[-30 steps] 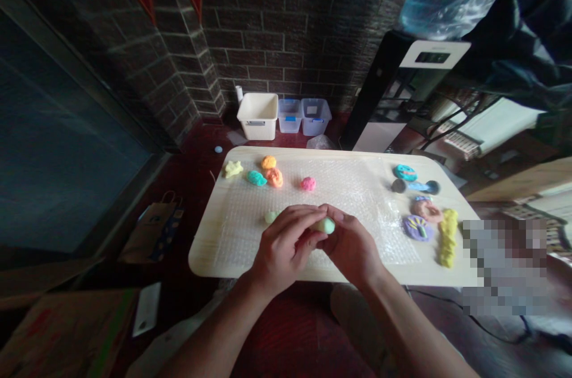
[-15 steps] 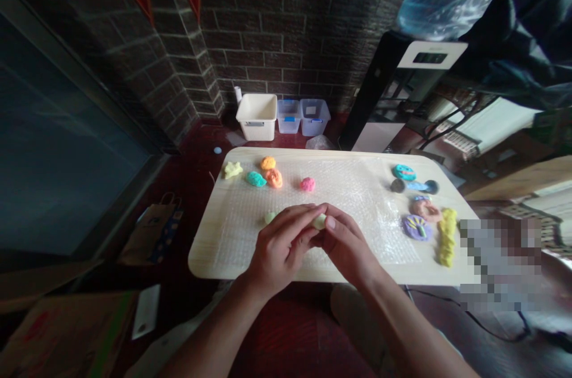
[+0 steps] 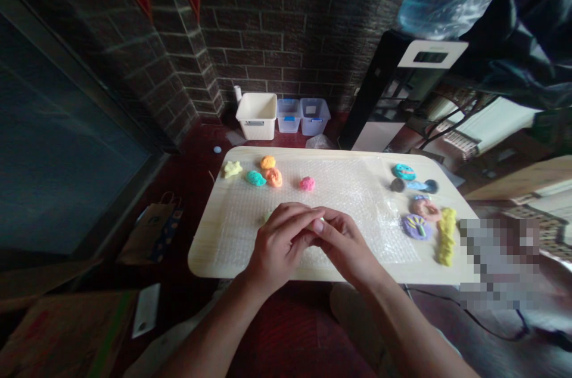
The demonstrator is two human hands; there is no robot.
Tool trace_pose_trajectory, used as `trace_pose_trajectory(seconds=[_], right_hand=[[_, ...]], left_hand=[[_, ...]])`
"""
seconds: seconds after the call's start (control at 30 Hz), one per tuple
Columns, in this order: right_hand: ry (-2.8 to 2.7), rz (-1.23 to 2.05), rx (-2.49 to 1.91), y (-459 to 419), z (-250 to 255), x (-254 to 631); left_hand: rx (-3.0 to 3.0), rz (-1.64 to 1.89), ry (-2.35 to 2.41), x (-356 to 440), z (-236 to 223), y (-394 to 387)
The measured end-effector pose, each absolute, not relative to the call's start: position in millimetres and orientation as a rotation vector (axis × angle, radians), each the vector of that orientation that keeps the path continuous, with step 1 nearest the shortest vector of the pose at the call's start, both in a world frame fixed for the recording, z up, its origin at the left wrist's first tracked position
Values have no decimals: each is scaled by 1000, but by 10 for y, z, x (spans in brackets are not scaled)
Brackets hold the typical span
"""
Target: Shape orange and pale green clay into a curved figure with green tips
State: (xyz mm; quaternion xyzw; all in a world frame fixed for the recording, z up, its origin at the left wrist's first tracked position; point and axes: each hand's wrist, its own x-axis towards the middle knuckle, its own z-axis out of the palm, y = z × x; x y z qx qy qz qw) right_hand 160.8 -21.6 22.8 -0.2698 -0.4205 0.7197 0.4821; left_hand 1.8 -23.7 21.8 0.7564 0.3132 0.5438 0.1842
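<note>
My left hand [image 3: 286, 238] and my right hand [image 3: 342, 241] meet above the front middle of the table [image 3: 205, 247]. Both are closed around a small lump of pale green modelling clay, mostly hidden by the fingers; my right thumb presses over it. Behind my left hand, a second pale green lump [image 3: 267, 216] peeks out on the bubble wrap [image 3: 353, 187]. Farther back lies a pink clay ball [image 3: 307, 183]. At the back left are a yellow star-like piece [image 3: 233, 169], a teal lump [image 3: 255, 178], an orange ball [image 3: 268, 162] and a peach swirl [image 3: 274, 177].
Along the table's right side lie a teal disc [image 3: 404, 172], a blue piece with grey ends [image 3: 414, 186], a brownish-pink ring [image 3: 426, 209], a purple disc [image 3: 417, 227] and a yellow strip [image 3: 447, 236]. Beyond stand storage bins [image 3: 257, 127] and a water dispenser [image 3: 379, 92].
The pale green lump between my hands showed clearly before and is now nearly covered. My right thumb and fingers have closed over it, toward my left hand. The pieces on the table stay put.
</note>
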Motion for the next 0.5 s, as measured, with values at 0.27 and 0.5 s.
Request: trace_pose_trajectory(seconds=[0.27, 0.5], right_hand=[[-987, 1826, -600, -208, 223, 1653], [-1028, 1841, -609, -206, 243, 1673]], left_hand=[[2081, 1515, 913, 16, 228, -202], [2086, 1523, 905, 13, 249, -212]])
